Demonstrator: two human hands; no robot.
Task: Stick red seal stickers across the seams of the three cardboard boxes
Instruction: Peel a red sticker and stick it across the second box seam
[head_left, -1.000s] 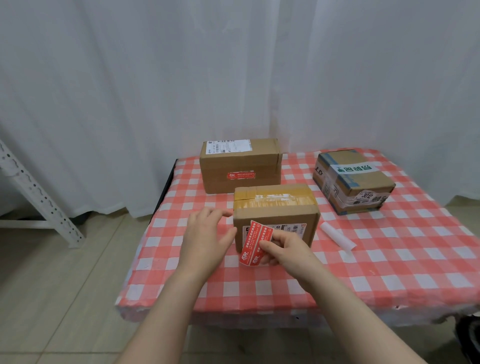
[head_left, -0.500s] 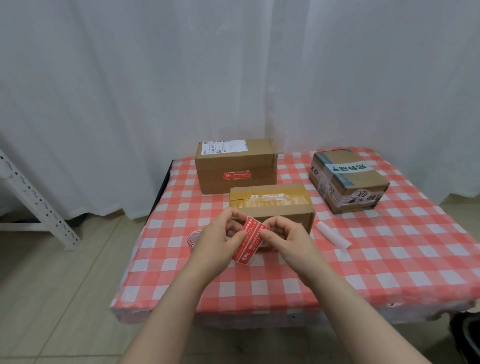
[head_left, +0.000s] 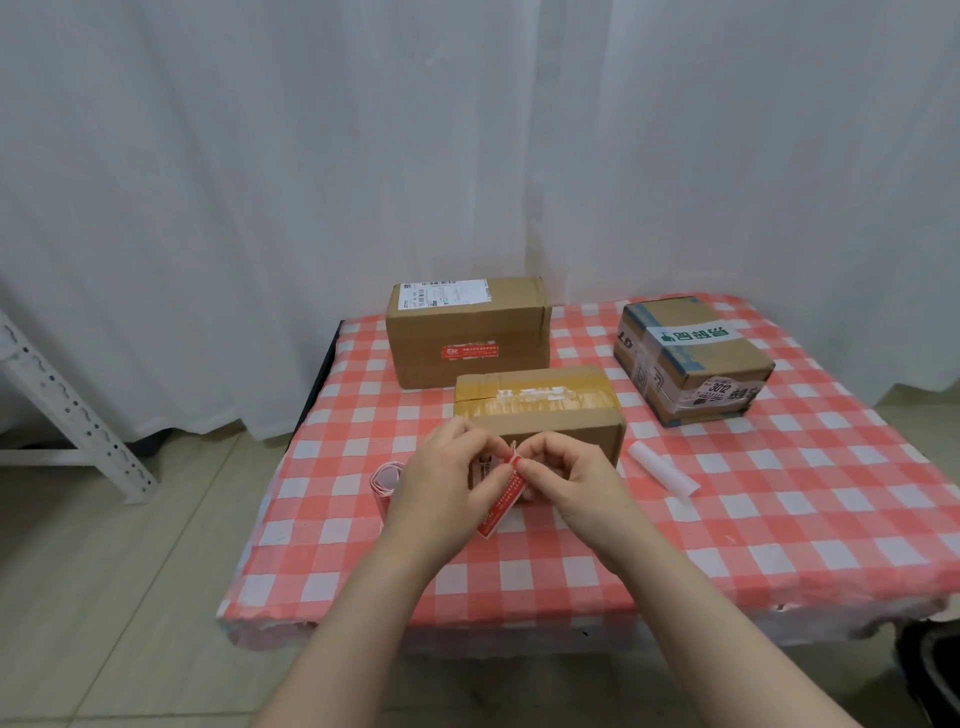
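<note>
Red seal sticker (head_left: 503, 503) hangs tilted btwn both hands, pinched at its top end. Left of the left hand (head_left: 445, 480) a pink-edged roll (head_left: 385, 477) lies on the checked cloth (head_left: 779, 519). Right hand (head_left: 569, 480) grips same top corner w/ fingertips. Just behind hands: taped box (head_left: 540, 410); further back, box w/ red seal (head_left: 467, 332). Right of right hand: white roll (head_left: 662, 466), then blue-taped box (head_left: 693, 358).

Both hands, left (head_left: 441, 480) and right (head_left: 574, 480), pinch a red sticker (head_left: 503, 499); three boxes behind.
</note>
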